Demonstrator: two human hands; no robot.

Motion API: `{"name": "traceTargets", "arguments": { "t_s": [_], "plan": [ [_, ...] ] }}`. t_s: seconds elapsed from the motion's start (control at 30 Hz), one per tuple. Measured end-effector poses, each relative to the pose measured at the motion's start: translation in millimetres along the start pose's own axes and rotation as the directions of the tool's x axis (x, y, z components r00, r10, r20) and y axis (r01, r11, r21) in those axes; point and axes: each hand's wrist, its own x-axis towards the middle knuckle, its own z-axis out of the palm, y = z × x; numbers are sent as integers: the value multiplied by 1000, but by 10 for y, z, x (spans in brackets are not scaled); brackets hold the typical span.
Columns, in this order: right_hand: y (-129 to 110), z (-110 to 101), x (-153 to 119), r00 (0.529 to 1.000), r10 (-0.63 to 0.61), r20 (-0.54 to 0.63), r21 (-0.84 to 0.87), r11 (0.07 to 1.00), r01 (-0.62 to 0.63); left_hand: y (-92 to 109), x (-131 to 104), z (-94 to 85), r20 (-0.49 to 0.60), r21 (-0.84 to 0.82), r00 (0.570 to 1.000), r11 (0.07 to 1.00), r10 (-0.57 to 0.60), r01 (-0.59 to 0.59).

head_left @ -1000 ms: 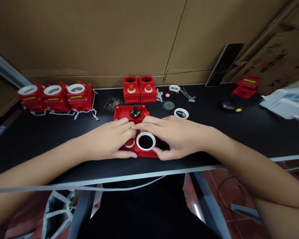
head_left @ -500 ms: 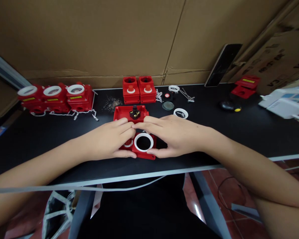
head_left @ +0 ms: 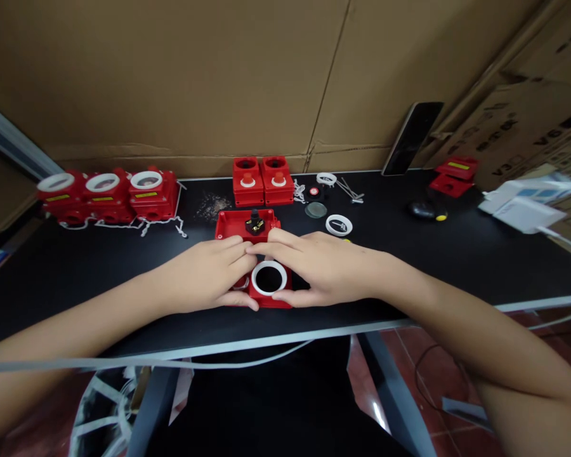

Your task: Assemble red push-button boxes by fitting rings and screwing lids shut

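My left hand [head_left: 209,274], right hand [head_left: 335,270]: fingers curled round red cover [head_left: 269,301] | risk: uneven thumb pressure could tip white ring [head_left: 254,280]

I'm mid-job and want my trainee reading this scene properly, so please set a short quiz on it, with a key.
1. True or false: the open red box with the black component lies nearer the front edge of the table than the red part between the left hand and right hand.
2. How many red units with white rings stand in the row at the left?
A) two
B) three
C) five
3. Fill the gap: the dark slab at the back leans against ____.

Key: 1. False, it lies beyond that part; 2. B; 3. cardboard.
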Motion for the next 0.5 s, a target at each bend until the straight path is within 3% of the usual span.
{"name": "traceTargets", "arguments": {
  "t_s": [0.13, 0.3, 0.5],
  "plan": [
    [-49, 31, 20, 999, 53, 9, 19, 998, -53, 46, -9, 32, -68, 60, 998, 998, 4, 0],
    [-165, 119, 45, 993, 121, -14, 28, 992, -121, 95, -20, 31, -218, 188, 965, 977, 142, -101],
    [-194, 161, 85, 977, 213, -17, 87, 974, -211, 55, -20, 0, -214, 232, 966, 968, 146, -95]
  ]
}}
